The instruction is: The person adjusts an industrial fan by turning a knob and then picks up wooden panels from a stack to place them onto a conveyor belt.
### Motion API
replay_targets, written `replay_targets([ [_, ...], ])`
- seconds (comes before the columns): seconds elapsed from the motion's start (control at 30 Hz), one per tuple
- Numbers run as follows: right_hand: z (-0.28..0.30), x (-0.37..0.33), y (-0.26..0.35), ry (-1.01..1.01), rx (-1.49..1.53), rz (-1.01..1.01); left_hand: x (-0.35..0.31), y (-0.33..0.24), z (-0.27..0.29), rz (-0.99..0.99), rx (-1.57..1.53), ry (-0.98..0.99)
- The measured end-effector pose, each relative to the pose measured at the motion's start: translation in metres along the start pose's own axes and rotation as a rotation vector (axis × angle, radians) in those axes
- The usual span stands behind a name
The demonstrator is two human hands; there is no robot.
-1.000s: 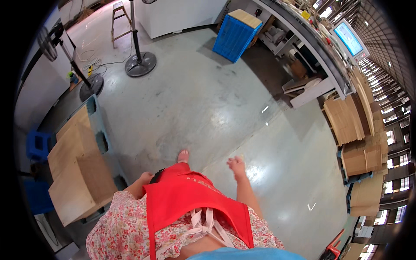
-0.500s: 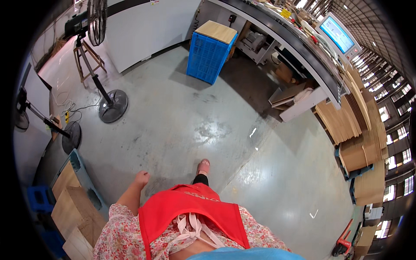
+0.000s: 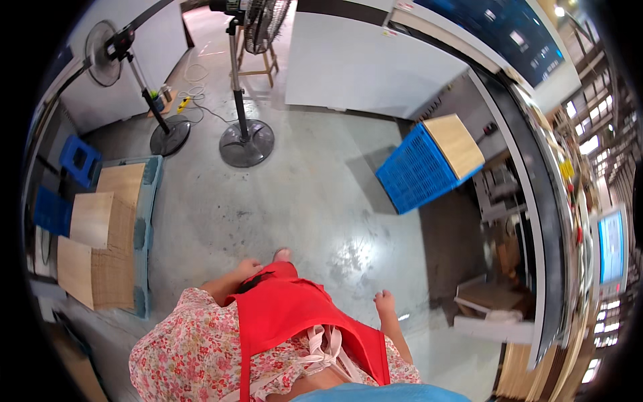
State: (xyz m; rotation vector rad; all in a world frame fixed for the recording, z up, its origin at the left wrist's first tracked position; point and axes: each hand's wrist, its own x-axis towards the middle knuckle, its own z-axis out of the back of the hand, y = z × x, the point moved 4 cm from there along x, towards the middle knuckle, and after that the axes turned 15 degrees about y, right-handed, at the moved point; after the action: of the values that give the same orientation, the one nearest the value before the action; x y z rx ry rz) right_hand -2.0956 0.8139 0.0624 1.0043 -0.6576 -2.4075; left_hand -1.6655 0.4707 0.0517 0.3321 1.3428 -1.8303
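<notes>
My left hand (image 3: 248,269) hangs in front of my red apron (image 3: 305,315), near its left edge, with fingers loosely curled and nothing visible in them. My right hand (image 3: 384,301) is held out low over the floor, to the right of the apron. Its fingers are folded in and nothing shows in them. Neither hand touches any of the things around. One foot (image 3: 282,255) in a pinkish shoe shows just past the apron's far edge.
Two stand fans, one nearer the middle (image 3: 246,143) and one at left (image 3: 170,135), have cables behind them. Wooden boards (image 3: 115,248) lie on a blue-green pallet (image 3: 143,288). A blue crate (image 3: 418,171) with a board on top stands beside the long machine table (image 3: 546,201) and screen (image 3: 611,246).
My view has turned left, so the fans, crate and table have shifted rightward in the picture. The pallet is in fuller view. My right hand has come into sight.
</notes>
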Motion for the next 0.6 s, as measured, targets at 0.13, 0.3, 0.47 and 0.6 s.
replay_targets([
  [0.13,0.026,0.105,0.143,0.135,0.105,0.153,0.055,0.006,0.020,0.036,0.190,0.084],
  [0.3,0.009,0.174,0.226,0.505,0.295,0.033,0.117,-0.038,0.069,0.196,-0.047,0.071],
  [0.47,0.048,0.255,0.252,0.598,0.126,0.063,0.182,-0.124,0.167,0.042,0.170,-0.432],
  [0.6,0.100,0.332,0.265,0.583,0.083,0.007,0.213,-0.284,0.285,-0.150,0.250,-0.928],
])
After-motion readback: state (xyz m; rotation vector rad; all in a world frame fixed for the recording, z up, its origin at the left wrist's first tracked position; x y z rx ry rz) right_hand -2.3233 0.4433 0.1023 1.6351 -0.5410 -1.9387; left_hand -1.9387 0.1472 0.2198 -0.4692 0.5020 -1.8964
